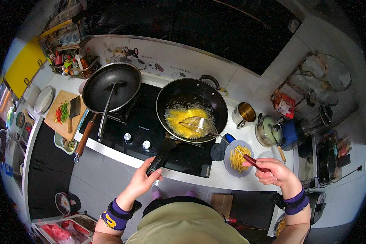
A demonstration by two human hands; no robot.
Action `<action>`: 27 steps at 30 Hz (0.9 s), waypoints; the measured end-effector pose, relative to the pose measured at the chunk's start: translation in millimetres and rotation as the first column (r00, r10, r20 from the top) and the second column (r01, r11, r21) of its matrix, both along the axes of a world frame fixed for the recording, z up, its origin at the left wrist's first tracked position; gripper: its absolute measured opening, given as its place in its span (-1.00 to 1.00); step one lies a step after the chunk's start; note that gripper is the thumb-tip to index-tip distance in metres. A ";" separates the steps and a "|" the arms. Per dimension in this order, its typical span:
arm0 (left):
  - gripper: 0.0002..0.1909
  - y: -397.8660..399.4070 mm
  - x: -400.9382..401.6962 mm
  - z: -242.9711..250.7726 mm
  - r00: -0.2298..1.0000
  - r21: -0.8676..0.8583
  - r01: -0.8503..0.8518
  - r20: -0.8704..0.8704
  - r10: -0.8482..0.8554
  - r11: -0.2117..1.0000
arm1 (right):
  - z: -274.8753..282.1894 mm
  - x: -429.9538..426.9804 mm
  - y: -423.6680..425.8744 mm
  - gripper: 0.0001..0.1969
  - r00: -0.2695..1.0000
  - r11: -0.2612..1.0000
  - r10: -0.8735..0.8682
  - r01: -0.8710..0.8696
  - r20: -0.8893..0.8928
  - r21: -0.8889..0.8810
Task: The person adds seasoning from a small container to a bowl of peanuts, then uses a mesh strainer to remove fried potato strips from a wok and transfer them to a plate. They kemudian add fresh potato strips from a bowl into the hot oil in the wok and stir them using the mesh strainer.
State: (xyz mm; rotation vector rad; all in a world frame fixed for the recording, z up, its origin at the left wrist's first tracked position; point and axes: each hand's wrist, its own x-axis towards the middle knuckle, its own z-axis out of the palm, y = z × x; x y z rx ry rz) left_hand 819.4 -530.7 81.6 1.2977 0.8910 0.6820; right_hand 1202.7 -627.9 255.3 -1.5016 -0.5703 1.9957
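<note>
My left hand [146, 178] grips the black handle of a deep wok [161, 103] on the right burner. Hot oil bubbles inside it around a mass of yellow food strips [183, 120], which look like potato fries. My right hand [273, 171] holds the dark red handle of a wire mesh skimmer [198, 125]. Its round mesh head lies over the frying strips, partly covering them. Below the skimmer's shaft, a pale grey-purple plate [230, 163] on the counter bears golden fries [240, 157].
A second wok [126, 74] with a metal spatula [106, 114] occupies the left burner, its wooden handle jutting forward. On a cutting board [52, 114] lie a cleaver [75, 106] and chopped red and green pieces. A metal cup [243, 114] and a lidded pot [268, 131] stand right.
</note>
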 end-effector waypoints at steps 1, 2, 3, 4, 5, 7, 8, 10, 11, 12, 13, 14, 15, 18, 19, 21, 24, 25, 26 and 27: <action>-0.54 -0.5 -0.9 -1.3 1.000 -0.004 -0.005 -0.007 0.005 1.000 | 0.9 0.7 4.4 -0.57 1.000 1.000 0.001 -0.001 0.001 0.002; -0.54 -1.1 -1.6 -1.9 1.000 -0.007 -0.011 -0.014 0.011 1.000 | 2.0 1.4 8.7 -0.57 1.000 0.999 0.032 -0.032 0.001 -0.010; -0.54 -1.6 -2.1 -1.4 1.000 -0.005 -0.010 -0.014 0.010 1.000 | 2.7 1.6 12.6 -0.57 0.998 0.998 0.059 -0.059 0.001 -0.023; -0.54 -2.2 -2.2 -0.2 1.000 -0.006 -0.018 -0.023 0.017 1.000 | 3.4 1.2 16.6 -0.57 0.997 0.997 0.070 -0.071 -0.028 -0.033; -0.54 -2.7 -2.4 1.0 0.999 -0.006 -0.025 -0.031 0.025 1.000 | 3.1 1.0 20.1 -0.57 0.997 0.997 0.069 -0.070 -0.027 -0.030; -0.54 -2.6 -2.4 1.9 0.999 0.004 -0.020 -0.042 0.020 1.000 | -0.2 1.6 26.6 -0.57 0.996 0.994 0.080 -0.083 -0.047 -0.071; -0.54 -2.5 -2.4 1.7 0.999 0.011 -0.016 -0.052 0.016 1.000 | -1.6 0.9 28.9 -0.57 0.996 0.994 0.078 -0.081 -0.046 -0.068; -0.54 -3.8 -3.2 -3.7 0.999 0.008 -0.026 -0.044 0.026 1.000 | -4.4 -1.5 34.7 -0.58 0.994 0.989 0.104 -0.108 -0.042 -0.100; -0.54 -4.5 -3.4 -5.8 0.999 0.000 -0.034 -0.035 0.034 0.999 | -7.6 -1.5 36.0 -0.58 0.993 0.989 0.106 -0.110 -0.042 -0.095; -0.54 -5.2 -3.7 -6.5 0.999 0.003 -0.037 -0.035 0.037 0.999 | -12.2 -1.7 37.1 -0.60 0.992 0.988 0.118 -0.120 -0.035 -0.093; -0.54 -5.9 -3.5 -6.9 0.999 -0.001 -0.040 -0.028 0.040 0.999 | -15.9 -2.2 38.3 -0.62 0.991 0.987 0.129 -0.131 -0.028 -0.090; -0.55 -5.8 -2.9 -6.8 0.999 -0.006 -0.044 -0.020 0.044 0.999 | -18.0 -3.9 40.2 -0.64 0.991 0.987 0.130 -0.132 -0.023 -0.087; -0.55 -5.6 -2.4 -5.3 0.999 -0.005 -0.045 -0.022 0.045 0.999 | -21.7 -5.6 40.9 -0.64 0.991 0.987 0.131 -0.133 -0.024 -0.086; -0.55 -5.6 -1.0 -2.0 0.999 -0.007 -0.041 -0.019 0.041 0.999 | -32.8 -12.6 43.6 -0.65 0.985 0.992 0.128 -0.127 0.116 -0.020; -0.55 -5.7 -0.5 -3.1 0.999 -0.010 -0.049 -0.009 0.049 0.999 | -36.7 -15.4 44.3 -0.65 0.985 0.992 0.126 -0.124 0.114 -0.020; -0.55 -6.0 0.4 -4.7 0.999 -0.012 -0.054 -0.003 0.054 0.998 | -45.4 -19.4 45.6 -0.65 0.977 0.992 0.102 -0.115 0.186 0.057; -0.55 -5.8 0.8 -4.8 0.999 -0.003 -0.051 -0.006 0.051 0.999 | -54.4 -21.1 51.6 -0.65 0.986 0.996 0.039 -0.051 0.160 0.072; -0.55 -5.5 1.2 -4.0 0.998 0.003 -0.053 -0.020 0.053 0.999 | -58.8 -18.6 50.7 -0.65 0.987 0.996 0.033 -0.046 0.158 0.074; -0.54 -5.1 2.0 -3.2 0.998 0.008 -0.053 -0.034 0.053 0.999 | -63.8 -15.6 48.1 -0.65 0.995 0.994 0.010 -0.021 0.104 0.111; -0.54 -5.6 1.8 -3.6 0.998 0.010 -0.053 -0.037 0.053 0.999 | -67.5 -14.1 46.0 -0.65 0.999 0.989 -0.005 -0.002 0.048 0.147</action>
